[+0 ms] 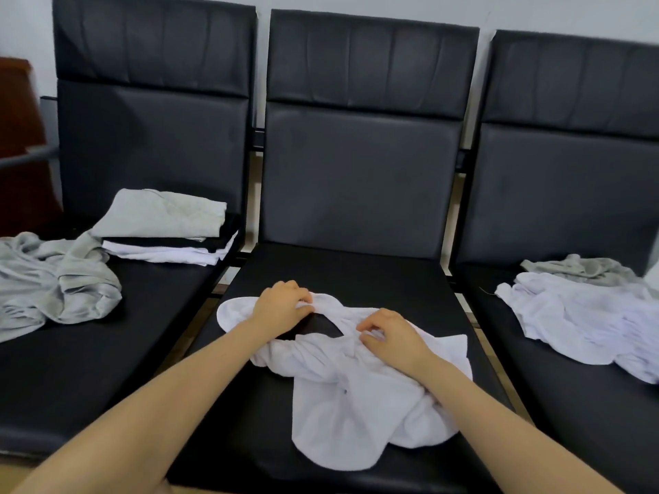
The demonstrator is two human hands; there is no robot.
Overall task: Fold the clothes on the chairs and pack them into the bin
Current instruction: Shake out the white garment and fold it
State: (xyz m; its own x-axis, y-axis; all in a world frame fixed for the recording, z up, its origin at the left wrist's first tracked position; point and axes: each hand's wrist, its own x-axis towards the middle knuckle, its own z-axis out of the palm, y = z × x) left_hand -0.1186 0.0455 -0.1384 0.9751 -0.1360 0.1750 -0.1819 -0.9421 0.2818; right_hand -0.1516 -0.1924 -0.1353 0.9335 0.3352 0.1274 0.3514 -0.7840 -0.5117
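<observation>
So there's a crumpled white garment (pixel 351 397) lying on the seat of the middle chair (pixel 356 276), bunched up and not flat at all; most of the cloth sits toward the near edge of the seat, with one strip of it running up and to the left in a loop. The left hand (pixel 281 304) is at the far left end of that strip; its fingers (pixel 303 297) are curled over the edge of the cloth and pinching it, knuckles up. The right hand (pixel 390 335) is a bit nearer and to the right, resting on top of the bunched middle part; thumb and forefinger are curled in and nipping a small fold of the fabric, the other fingers bent over the cloth. Between the two hands the strip arches and you can see black seat through the gap; both forearms reach in from the bottom of the view.

On the left chair (pixel 149 301) there's a folded stack (pixel 167 226) at the back of the seat, grey piece on top, then black, then white; just beside it, toward the left edge, a loose grey garment (pixel 53 283) in a heap. On the right chair (pixel 556 369) a rumpled white garment (pixel 585 322) is spread out, with a small grey piece (pixel 585 267) behind it, touching it.
</observation>
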